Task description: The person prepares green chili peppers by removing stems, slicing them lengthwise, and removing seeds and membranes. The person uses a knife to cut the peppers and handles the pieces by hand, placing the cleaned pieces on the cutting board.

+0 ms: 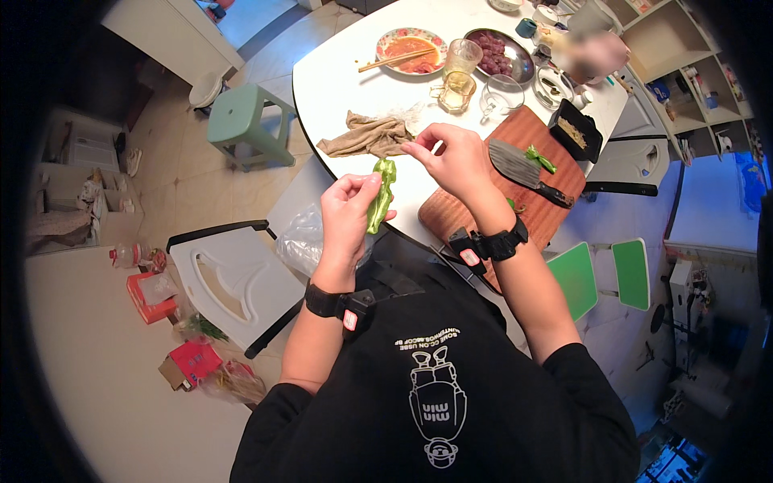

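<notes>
My left hand (pixel 349 202) holds a split green pepper (pixel 381 196) upright between thumb and fingers, its pale inner side showing. Just to its right, my right hand (pixel 450 158) is raised with thumb and index fingertip pinched together. I see nothing between those tips, which appear in front of a crumpled brown cloth (pixel 368 136) on the white table. Beyond the right wrist lies a wooden cutting board (pixel 507 136). A cleaver (pixel 525 172) rests flat on it, with green pepper pieces (pixel 539 158) beside the blade. Another green piece (pixel 512 204) is partly hidden by my right forearm.
On the white table (pixel 326 78) stand a floral plate (pixel 410 51) with chopsticks, glass mugs (pixel 456 93), a metal dish (pixel 516 57) of reddish food and a black tray (pixel 574 134). A plastic bag (pixel 305 238), grey chair (pixel 241 278) and green stool (pixel 244 124) are left.
</notes>
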Demonstrator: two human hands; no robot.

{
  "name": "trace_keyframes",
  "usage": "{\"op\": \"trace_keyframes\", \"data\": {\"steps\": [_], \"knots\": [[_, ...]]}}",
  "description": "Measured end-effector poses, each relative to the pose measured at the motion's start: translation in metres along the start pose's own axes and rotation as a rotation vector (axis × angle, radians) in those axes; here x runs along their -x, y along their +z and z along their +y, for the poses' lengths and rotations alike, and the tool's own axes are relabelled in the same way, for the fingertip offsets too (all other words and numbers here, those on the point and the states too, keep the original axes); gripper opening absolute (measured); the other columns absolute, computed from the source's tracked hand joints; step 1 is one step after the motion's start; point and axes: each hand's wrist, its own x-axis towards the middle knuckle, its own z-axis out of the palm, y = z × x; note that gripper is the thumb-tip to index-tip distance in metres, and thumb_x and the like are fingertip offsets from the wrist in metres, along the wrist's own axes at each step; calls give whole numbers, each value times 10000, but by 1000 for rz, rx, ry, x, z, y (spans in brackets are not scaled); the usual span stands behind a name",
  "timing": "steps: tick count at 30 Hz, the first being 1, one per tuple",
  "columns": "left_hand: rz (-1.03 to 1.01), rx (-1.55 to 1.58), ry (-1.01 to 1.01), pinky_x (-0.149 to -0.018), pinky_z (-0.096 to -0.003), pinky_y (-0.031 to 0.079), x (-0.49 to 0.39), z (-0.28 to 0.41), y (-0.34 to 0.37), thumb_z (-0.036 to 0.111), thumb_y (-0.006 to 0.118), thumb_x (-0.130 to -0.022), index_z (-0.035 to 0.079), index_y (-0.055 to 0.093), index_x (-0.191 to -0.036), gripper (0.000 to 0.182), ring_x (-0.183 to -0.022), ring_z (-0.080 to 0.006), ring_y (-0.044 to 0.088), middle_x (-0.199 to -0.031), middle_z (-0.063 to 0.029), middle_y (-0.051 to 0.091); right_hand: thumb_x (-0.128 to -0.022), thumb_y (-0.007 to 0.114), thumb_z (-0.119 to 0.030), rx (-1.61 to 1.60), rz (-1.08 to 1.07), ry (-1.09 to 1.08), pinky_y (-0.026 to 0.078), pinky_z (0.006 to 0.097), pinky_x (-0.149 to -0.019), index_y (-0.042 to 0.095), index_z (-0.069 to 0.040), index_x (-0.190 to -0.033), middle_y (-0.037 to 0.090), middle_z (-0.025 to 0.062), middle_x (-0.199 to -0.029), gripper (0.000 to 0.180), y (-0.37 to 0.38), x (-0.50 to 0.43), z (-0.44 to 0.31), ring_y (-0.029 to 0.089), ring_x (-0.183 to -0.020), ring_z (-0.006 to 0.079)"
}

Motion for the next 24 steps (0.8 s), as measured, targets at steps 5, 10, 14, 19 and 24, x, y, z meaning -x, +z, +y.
{"op": "trace_keyframes", "data": {"steps": [5, 10, 14, 19, 24], "knots": [[2, -7, -5, -582, -309, 614, -1, -1, -2, 173, 659, -931, -29, 605, -943, 210, -738, -179, 676, -876, -111, 650, -753, 784, -226, -234, -72, -153, 500, 339, -594, 710, -154, -841, 648, 8, -844, 136, -8, 8, -13, 646, -665, 229], [22, -98, 51, -536, -280, 587, -1, -2, 0, 178, 669, -929, -21, 609, -924, 208, -712, -157, 671, -824, -96, 647, -761, 787, -202, -94, -90, -385, 480, 303, -566, 718, -162, -858, 636, -23, -857, 126, -12, 13, -23, 617, -641, 166], [24, -187, 99, -494, -253, 546, 1, -3, 1, 181, 677, -925, -12, 617, -905, 203, -694, -143, 668, -796, -90, 652, -749, 778, -187, 32, -124, -444, 494, 344, -600, 700, -152, -814, 626, -6, -850, 108, -15, 11, -21, 640, -725, 224], [-1, -160, 8, -475, -241, 524, 0, -3, -1, 194, 683, -918, -11, 615, -887, 218, -660, -143, 663, -810, -98, 666, -751, 746, -160, -52, -231, -518, 509, 391, -625, 668, -127, -803, 628, 15, -857, 100, -21, 10, -12, 655, -789, 254], [1, -112, 8, -463, -244, 542, 1, -3, 1, 184, 676, -923, -9, 600, -883, 211, -631, -120, 656, -765, -81, 658, -792, 738, -124, -191, -144, -412, 495, 333, -593, 609, -67, -860, 628, 48, -827, 157, -16, 15, -6, 632, -677, 219]]}}
